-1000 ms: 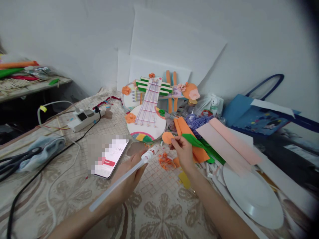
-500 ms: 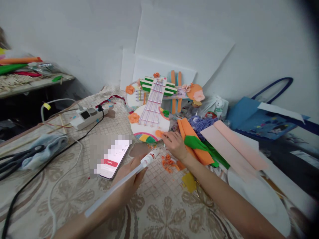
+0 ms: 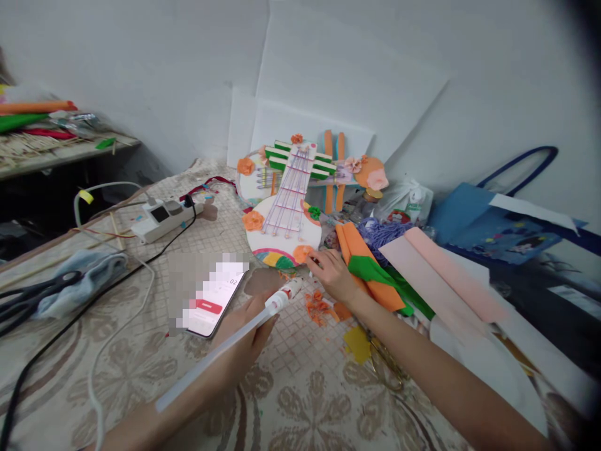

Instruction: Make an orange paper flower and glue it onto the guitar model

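In my left hand (image 3: 244, 338) is a glue gun (image 3: 280, 299), its long translucent glue stick (image 3: 206, 366) stretching back over my forearm. My right hand (image 3: 331, 272) has its fingertips curled together at the edge of an orange paper flower (image 3: 302, 253). That flower sits at the lower right of a white toy guitar (image 3: 282, 235) with purple strings, green pegs and a coloured rim. The guitar leans upright against a second craft instrument (image 3: 370, 174). Below my right hand lie orange paper scraps (image 3: 318, 308).
A phone (image 3: 220, 300) lies left of my left hand. Further left are a power strip (image 3: 162, 219), cables, and black scissors (image 3: 42, 300) on a blue cloth. At right are folded crepe paper (image 3: 422, 263), purple yarn (image 3: 382, 232) and a blue bag (image 3: 488, 219).
My right hand has shifted very slightly right, showing a little more of the orange flower. My left hand and the glue gun stay nearly still. The view has moved slightly.
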`<state>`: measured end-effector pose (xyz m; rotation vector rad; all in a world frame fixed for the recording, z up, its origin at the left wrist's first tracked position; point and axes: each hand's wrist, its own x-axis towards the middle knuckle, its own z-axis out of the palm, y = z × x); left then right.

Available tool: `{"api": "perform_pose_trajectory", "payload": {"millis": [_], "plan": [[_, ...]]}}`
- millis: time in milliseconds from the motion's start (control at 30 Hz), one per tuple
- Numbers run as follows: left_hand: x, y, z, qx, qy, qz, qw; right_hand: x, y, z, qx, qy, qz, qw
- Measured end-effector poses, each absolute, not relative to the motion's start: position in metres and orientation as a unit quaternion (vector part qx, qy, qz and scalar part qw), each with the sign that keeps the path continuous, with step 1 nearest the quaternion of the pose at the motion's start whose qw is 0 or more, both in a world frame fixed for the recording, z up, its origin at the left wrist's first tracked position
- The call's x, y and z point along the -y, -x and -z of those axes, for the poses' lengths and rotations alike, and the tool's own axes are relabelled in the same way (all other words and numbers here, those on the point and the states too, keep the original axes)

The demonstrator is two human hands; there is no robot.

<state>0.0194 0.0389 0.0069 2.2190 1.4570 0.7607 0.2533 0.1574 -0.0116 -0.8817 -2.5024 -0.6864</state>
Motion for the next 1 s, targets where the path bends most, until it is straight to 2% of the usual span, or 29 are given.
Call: {"api": "perform_pose_trajectory", "payload": {"millis": [267,500,667,867,1000], "plan": [[-0.038,-0.02,-0.009,-0.525,-0.786,-0.264,0.194,-0.161,-0.257,0.013,0.904,0.315,0.219,0.188],[-0.038,-0.019,-0.007,-0.525,-0.779,-0.271,0.209,-0.164,-0.257,0.018,0.907,0.335,0.133,0.218],[-0.038,-0.017,-0.008,-0.531,-0.773,-0.275,0.211,-0.154,-0.255,0.016,0.875,0.382,0.028,0.297],[-0.05,-0.006,-0.012,-0.562,-0.757,-0.285,0.173,-0.157,-0.244,0.029,0.707,0.521,-0.12,0.464],[-0.063,0.007,-0.02,-0.582,-0.73,-0.329,0.14,-0.174,-0.235,0.04,0.622,0.547,-0.249,0.503]]}}
